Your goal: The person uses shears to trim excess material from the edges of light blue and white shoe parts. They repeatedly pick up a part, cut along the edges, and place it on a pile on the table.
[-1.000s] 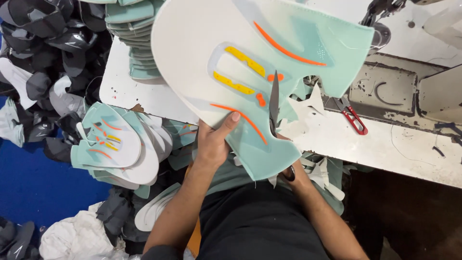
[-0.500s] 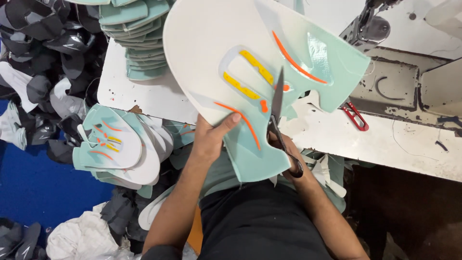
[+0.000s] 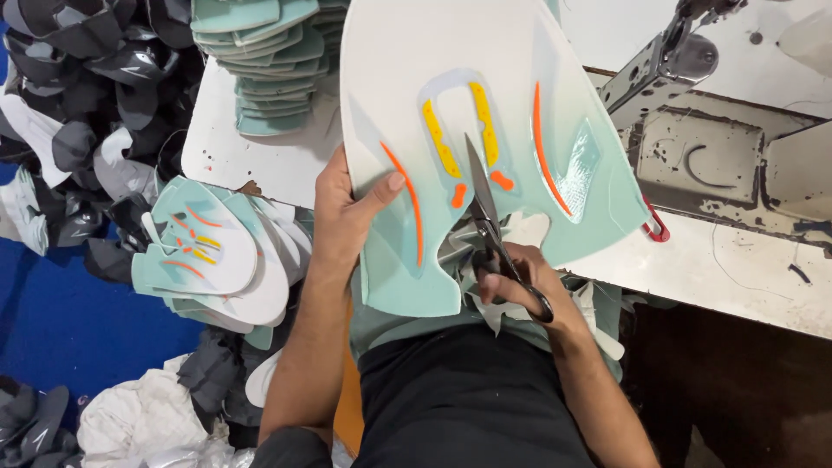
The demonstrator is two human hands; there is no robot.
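The big flat shoe piece (image 3: 485,113), white fading to mint green with two yellow strips and orange lines, is held up over the white counter (image 3: 260,152), in front of the person's chest. The left hand (image 3: 347,212) has its grip closed on the piece's left edge, thumb on top. The right hand (image 3: 520,282) has its grip closed through the handles of the black scissors (image 3: 490,230). The blades point up into the notch at the bottom of the piece.

The scissors could slip and cut into a yellow strip or an orange line, because the blades sit so close to them. The floppy piece could also bend.

I count one piece in hand, one pair of scissors and two hands. One stack of mint pieces (image 3: 260,61) stands on the counter, and one pile of the same pieces (image 3: 208,256) lies to the left. One grey sewing machine (image 3: 693,113) is at the right.
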